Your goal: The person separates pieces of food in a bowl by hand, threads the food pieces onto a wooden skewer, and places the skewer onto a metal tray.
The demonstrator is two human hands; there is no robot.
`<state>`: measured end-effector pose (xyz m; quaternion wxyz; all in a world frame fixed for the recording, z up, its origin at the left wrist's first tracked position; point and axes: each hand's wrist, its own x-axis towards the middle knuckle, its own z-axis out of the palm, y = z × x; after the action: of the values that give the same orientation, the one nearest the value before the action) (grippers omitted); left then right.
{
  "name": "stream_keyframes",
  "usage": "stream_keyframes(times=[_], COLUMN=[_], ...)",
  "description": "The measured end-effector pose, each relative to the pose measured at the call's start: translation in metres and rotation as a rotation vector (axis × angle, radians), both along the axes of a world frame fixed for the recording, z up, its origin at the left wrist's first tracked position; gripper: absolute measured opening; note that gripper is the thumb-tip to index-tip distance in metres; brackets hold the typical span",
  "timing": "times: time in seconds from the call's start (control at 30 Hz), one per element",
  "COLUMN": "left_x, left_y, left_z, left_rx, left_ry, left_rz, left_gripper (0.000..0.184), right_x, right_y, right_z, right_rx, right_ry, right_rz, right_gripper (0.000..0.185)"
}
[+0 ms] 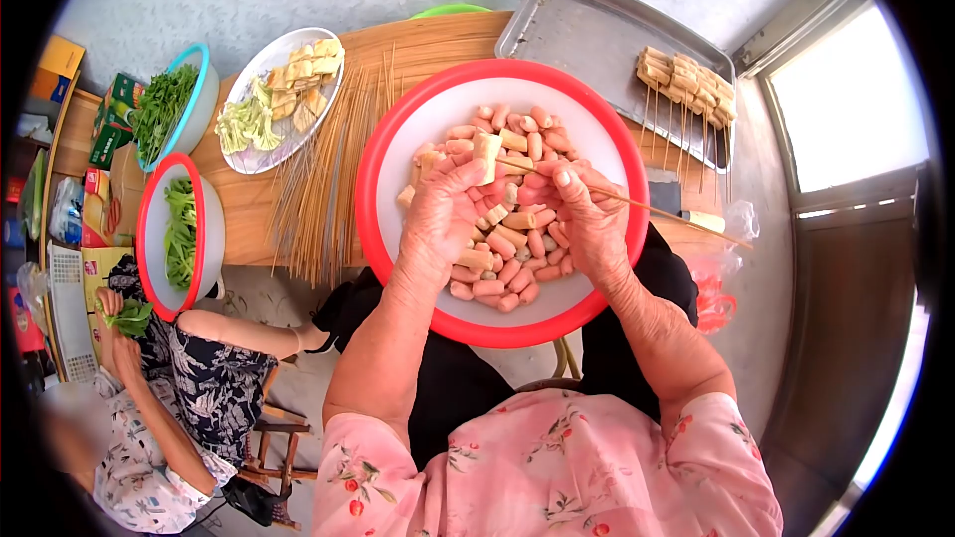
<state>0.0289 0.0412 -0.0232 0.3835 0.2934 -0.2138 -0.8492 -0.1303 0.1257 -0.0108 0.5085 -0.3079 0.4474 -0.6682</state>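
Note:
Over a red-rimmed basin (386, 268), my left hand (443, 204) is closed on a pale yellow piece of food (486, 151), perhaps folded tofu skin. My right hand (589, 214) pinches a thin wooden skewer (676, 217). The skewer's inner end reaches the pale piece; whether it has gone in I cannot tell. Its other end sticks out past the basin's rim on the right. Below both hands lie many short pink sausage pieces (509, 273), mixed with some yellowish and greyish chunks.
Loose skewers (323, 189) lie left of the basin, beside an oval plate (239, 89) of food. Filled skewers (686, 85) rest on a metal tray (587, 20). Basins of greens (179, 234) stand further left. A knife (696, 219) lies at right. A seated co-worker (169, 418) holds leaves.

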Motion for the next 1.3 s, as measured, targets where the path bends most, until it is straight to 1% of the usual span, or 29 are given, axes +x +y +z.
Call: stream_keyframes(times=[0.1,0.17,0.2,0.27,0.3,0.37,0.4,0.43,0.5,0.57,0.67,0.77,0.8,0.9,0.93,0.97,1.03,1.07,1.1,1.17,1.2,1.27,1.3], left_x=[-0.008,-0.013,-0.014,-0.015,-0.016,-0.017,-0.017,-0.017,-0.016,-0.018,-0.018,-0.015,-0.015,-0.015,-0.015,-0.016,-0.017,-0.018,-0.017,-0.017,-0.016,-0.008,0.002], left_y=[0.01,0.016,0.018,0.018,0.017,0.018,0.019,0.02,0.018,0.018,0.019,0.019,0.019,0.019,0.019,0.018,0.017,0.017,0.019,0.023,0.021,0.01,0.006], left_z=[0.002,0.003,0.001,-0.009,-0.007,0.0,0.003,0.002,0.0,-0.01,-0.005,0.001,0.001,-0.006,-0.008,-0.011,-0.011,-0.011,-0.007,0.002,-0.001,-0.008,0.011], left_rx=[0.041,0.002,-0.006,0.006,0.014,0.007,0.003,0.01,-0.004,-0.004,-0.005,-0.043,-0.016,0.061,0.051,0.042,0.038,0.036,0.038,-0.036,-0.034,-0.112,-0.281], left_ry=[0.021,0.07,0.027,0.018,0.011,-0.011,-0.033,-0.035,-0.051,-0.045,-0.013,-0.036,-0.041,-0.037,-0.033,-0.026,-0.002,0.023,0.02,0.063,0.062,-0.051,-0.296], left_rz=[-0.002,-0.117,-0.099,-0.071,-0.05,-0.023,0.002,0.0,-0.052,-0.084,-0.095,-0.004,0.0,-0.002,-0.02,-0.04,-0.036,-0.035,-0.035,-0.108,-0.109,-0.186,-0.138], left_gripper=[0.015,0.016,0.021,0.021,0.021,0.021,0.021,0.021,0.023,0.025,0.024,0.021,0.02,0.017,0.017,0.018,0.02,0.021,0.021,0.023,0.023,0.025,0.025], right_x=[0.003,0.005,0.003,-0.001,-0.001,0.0,-0.003,-0.005,-0.006,-0.001,0.002,-0.002,-0.002,0.003,0.002,0.001,-0.001,0.001,0.002,0.002,0.003,0.001,-0.003], right_y=[-0.001,-0.002,-0.003,-0.004,-0.003,-0.001,-0.001,0.0,0.0,-0.003,-0.003,-0.003,-0.002,0.0,0.0,-0.001,-0.002,-0.002,-0.002,-0.002,-0.002,-0.003,-0.004], right_z=[-0.001,-0.007,-0.007,-0.007,-0.004,0.006,0.005,0.003,-0.001,-0.002,0.001,0.002,0.002,0.0,-0.001,-0.004,-0.008,-0.008,-0.009,-0.01,-0.009,-0.003,-0.002], right_rx=[-0.003,-0.058,-0.056,0.027,0.027,0.097,0.073,0.079,0.102,0.134,0.061,0.113,0.136,0.149,0.197,0.197,0.128,0.129,0.131,0.164,0.166,0.094,0.094], right_ry=[0.015,0.067,0.066,0.118,0.117,0.117,0.128,0.125,0.019,0.054,0.088,0.066,0.161,0.112,0.05,0.049,0.018,-0.052,-0.055,-0.001,-0.001,-0.064,-0.065], right_rz=[0.015,0.061,0.062,0.051,0.054,-0.058,-0.073,-0.073,-0.031,-0.007,-0.037,-0.076,-0.042,-0.041,-0.044,-0.035,-0.02,-0.018,-0.018,-0.025,-0.026,-0.054,-0.058], right_gripper=[0.03,0.029,0.029,0.026,0.026,0.023,0.022,0.022,0.021,0.02,0.02,0.02,0.018,0.017,0.016,0.016,0.016,0.014,0.014,0.013,0.013,0.014,0.014])
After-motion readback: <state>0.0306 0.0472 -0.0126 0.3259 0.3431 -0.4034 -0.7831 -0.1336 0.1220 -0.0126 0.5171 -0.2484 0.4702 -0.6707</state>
